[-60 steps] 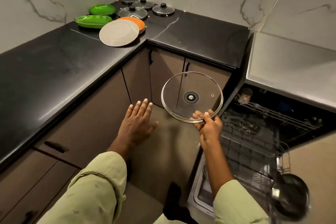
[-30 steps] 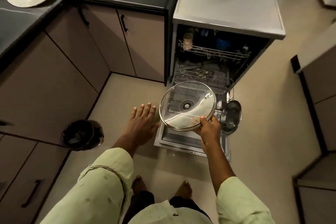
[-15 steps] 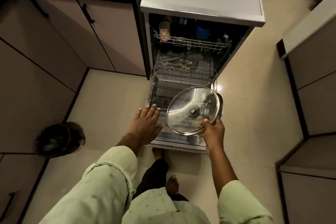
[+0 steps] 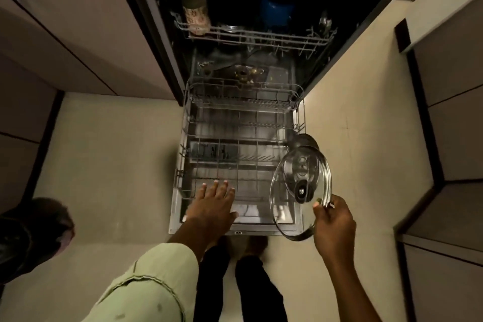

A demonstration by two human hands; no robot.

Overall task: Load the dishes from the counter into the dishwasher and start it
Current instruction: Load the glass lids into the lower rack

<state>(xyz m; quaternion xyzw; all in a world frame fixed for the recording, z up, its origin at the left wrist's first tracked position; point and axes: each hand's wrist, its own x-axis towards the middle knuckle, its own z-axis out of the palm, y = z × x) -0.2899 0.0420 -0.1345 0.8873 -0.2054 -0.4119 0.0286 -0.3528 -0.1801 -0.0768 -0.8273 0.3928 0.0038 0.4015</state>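
The dishwasher point(image 4: 167, 42) stands open in front of me, its lower rack point(image 4: 235, 138) pulled out over the lowered door. My right hand point(image 4: 333, 222) pinches the rim of a glass pot lid point(image 4: 287, 191) with a black knob, tilted on edge above the rack's front right corner. My left hand point(image 4: 213, 206) hovers flat, fingers straight, over the rack's front edge and holds nothing. A dark pan point(image 4: 304, 141) sits at the rack's right side, just behind the lid. The upper rack point(image 4: 251, 36) holds a patterned cup point(image 4: 194, 12) and a blue item point(image 4: 275, 12).
Cabinet fronts point(image 4: 78, 34) flank the dishwasher on the left, and more cabinets point(image 4: 449, 112) stand at the right. A dark round bin point(image 4: 31, 235) sits on the pale floor at lower left. My legs are just in front of the dishwasher door.
I have turned from the counter to face the dishwasher. The lid has dropped lower and to the right, tipping from flat to on edge. My left hand has reached over the rack's front.
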